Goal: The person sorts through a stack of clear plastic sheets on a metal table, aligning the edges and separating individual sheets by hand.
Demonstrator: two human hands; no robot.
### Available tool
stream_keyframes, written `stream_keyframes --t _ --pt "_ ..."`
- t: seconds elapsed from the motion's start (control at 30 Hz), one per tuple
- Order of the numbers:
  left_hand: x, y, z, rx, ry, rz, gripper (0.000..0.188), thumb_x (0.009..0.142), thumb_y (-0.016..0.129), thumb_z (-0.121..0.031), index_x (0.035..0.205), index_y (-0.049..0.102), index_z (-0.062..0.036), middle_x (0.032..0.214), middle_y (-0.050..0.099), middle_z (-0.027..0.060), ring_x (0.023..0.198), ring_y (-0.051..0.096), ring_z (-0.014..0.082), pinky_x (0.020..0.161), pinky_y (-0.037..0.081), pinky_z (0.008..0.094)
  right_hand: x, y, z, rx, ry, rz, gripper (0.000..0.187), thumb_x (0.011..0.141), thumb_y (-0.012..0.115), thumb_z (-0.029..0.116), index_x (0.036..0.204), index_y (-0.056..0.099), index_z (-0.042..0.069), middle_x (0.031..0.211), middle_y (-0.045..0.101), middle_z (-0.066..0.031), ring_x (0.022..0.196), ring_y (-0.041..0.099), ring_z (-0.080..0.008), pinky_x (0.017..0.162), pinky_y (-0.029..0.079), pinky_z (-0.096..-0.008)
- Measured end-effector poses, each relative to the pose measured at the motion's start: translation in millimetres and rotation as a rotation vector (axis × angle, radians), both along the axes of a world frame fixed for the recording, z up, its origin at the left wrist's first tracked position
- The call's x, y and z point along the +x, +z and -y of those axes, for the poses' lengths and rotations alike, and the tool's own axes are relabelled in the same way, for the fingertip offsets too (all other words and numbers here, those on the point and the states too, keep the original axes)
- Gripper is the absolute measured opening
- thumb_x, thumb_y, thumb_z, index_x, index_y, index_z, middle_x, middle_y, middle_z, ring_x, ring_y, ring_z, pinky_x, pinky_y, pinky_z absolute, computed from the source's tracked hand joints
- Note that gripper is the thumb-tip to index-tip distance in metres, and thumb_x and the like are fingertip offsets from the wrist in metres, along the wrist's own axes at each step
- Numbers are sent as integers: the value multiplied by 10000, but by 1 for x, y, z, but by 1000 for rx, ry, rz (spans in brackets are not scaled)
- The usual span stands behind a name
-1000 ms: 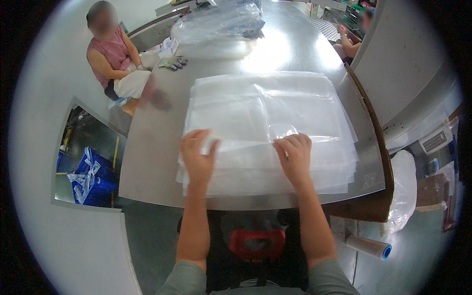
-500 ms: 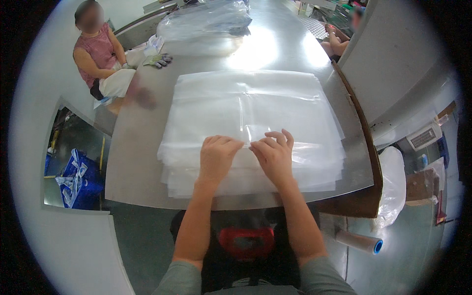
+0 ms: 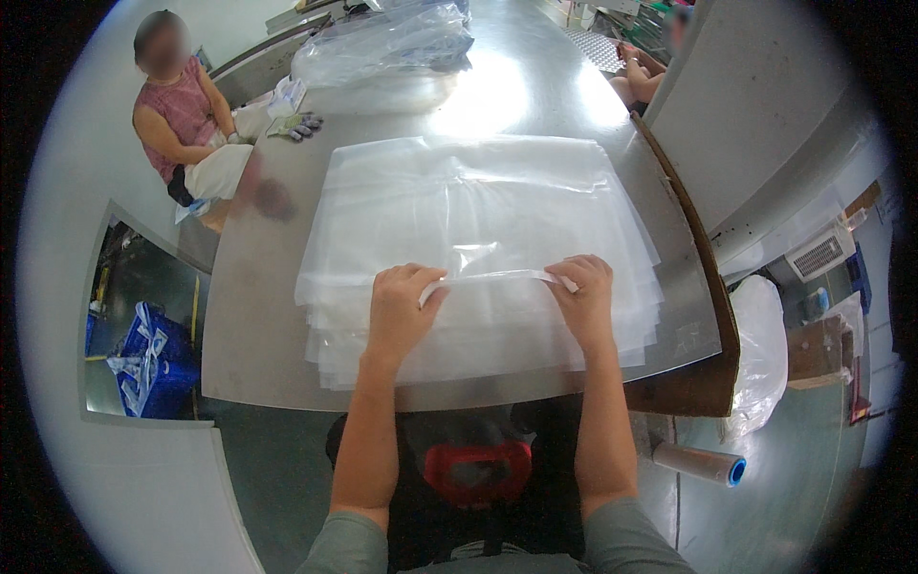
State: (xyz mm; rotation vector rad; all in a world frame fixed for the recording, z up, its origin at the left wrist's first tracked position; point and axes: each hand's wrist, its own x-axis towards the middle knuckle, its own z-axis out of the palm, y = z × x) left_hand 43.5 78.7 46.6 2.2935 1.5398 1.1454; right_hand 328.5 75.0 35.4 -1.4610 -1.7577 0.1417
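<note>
A blue, crinkled bin-like container (image 3: 158,368) stands on the floor at the far left. Above it in the view, a seated person in a pink sleeveless top (image 3: 182,115) has both hands near the lap, beside the table. The broad, grey, shiny metal table (image 3: 253,325) fills the middle. On its far left part lie a grey-and-green work glove (image 3: 298,126) and, beyond that, a crumpled heap of clear plastic film (image 3: 382,46).

The left hand (image 3: 400,298) has thumb and fingers clamped on the near edge (image 3: 492,277) of the top sheet. This edge runs taut as a narrow, pale strip between the hands, over the flat, layered stack of translucent plastic sheets (image 3: 469,215), which lies on the table in front of the person. The right hand (image 3: 585,289) pinches the strip's other end, thumb against fingers.

Farther right, another person's bare forearms (image 3: 643,81) show beyond the table. A film roll with a blue core end (image 3: 698,464) lies on the floor, near a bulging white plastic bag (image 3: 757,354) and a brown cardboard box (image 3: 818,354).
</note>
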Motion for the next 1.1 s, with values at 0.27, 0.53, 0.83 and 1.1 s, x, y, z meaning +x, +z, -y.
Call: stream_keyframes --t 0.27,0.53,0.83,1.1 --pt "32 -14 -1 81 -103 -52 157 815 803 -213 913 758 -99 907 716 59 879 661 265 831 484 407 -8 3 -1 -5 71 100 195 749 838 164 926 762 133 935 721 -35 1043 616 -259 1039 382 -461" --pt "36 -17 0 96 -118 -73 104 845 741 -192 893 735 -101 923 707 78 902 661 275 843 489 417 -37 3 13 4 185 136 231 770 839 237 941 763 101 928 693 -64 1019 616 -275 1085 369 -520" --pt "36 -15 11 65 -180 -16 217 863 755 -253 1020 710 -110 1010 680 49 998 642 259 917 474 415 -61 0 13 101 196 131 40 850 734 109 872 707 89 859 664 -53 947 621 -274 1056 397 -513" --pt "45 -12 3 57 -134 -36 144 869 745 -238 922 719 -107 934 674 46 953 644 254 891 477 408 -54 9 9 105 209 166 75 823 752 133 873 713 94 860 679 -42 942 627 -259 1044 405 -497"
